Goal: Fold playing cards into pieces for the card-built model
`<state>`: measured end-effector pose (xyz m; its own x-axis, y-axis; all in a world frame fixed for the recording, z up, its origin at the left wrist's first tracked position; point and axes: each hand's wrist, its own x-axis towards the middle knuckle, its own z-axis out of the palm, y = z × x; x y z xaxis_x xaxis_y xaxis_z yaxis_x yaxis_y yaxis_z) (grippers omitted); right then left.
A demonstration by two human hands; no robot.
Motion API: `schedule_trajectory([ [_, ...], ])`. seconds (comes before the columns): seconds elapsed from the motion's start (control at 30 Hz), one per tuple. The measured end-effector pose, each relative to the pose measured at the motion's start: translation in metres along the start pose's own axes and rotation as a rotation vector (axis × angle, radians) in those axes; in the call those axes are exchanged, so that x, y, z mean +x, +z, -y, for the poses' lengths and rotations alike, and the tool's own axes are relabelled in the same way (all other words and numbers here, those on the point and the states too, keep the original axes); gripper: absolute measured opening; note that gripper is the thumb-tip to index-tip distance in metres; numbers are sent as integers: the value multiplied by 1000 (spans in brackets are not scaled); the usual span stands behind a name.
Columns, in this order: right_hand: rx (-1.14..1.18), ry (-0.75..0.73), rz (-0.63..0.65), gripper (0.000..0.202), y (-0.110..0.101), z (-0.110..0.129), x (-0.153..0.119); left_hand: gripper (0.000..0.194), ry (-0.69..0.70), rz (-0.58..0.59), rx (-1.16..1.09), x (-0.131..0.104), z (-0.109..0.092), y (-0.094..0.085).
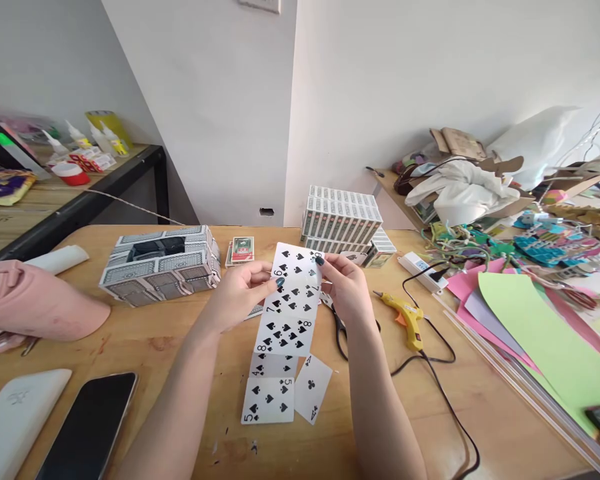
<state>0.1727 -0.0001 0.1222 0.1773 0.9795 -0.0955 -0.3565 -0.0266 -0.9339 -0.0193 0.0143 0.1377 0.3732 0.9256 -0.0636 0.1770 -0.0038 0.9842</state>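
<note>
Between my two hands hangs a strip of playing cards (286,313), showing the six, seven and eight of spades one below another. My left hand (243,293) pinches its left edge near the top, thumb on the face. At the top right corner my right hand (344,283) grips the six, thumb in front. Below, on the table, lie a five of spades (269,400) and a four of spades (273,366), partly covered by the strip. An ace of clubs (312,389) rests slanted beside them. Black-handled scissors (340,337) lie partly hidden behind my right forearm.
A yellow glue gun (405,319) with its cord lies right, near a power strip (423,272). At the back stand stacked card boxes (343,217) and a box covered in cards (163,263). A phone (90,427) lies front left; coloured paper (530,353) spreads right.
</note>
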Motion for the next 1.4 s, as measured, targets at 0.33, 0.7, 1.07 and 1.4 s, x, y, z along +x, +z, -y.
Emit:
schedule_trajectory([
  [0.33,-69,22,154,26,0,-2,1,23,45,-131,150,-5,-5,7],
  [0.7,-113,-56,-34,24,3,-9,5,24,71,-305,542,0,2,17],
  [1.07,-301,-158,-35,23,-9,-4,6,20,58,-142,254,6,11,9],
  [1.4,-1076,-340,199,21,9,13,-21,19,124,-75,490,-1,4,25],
])
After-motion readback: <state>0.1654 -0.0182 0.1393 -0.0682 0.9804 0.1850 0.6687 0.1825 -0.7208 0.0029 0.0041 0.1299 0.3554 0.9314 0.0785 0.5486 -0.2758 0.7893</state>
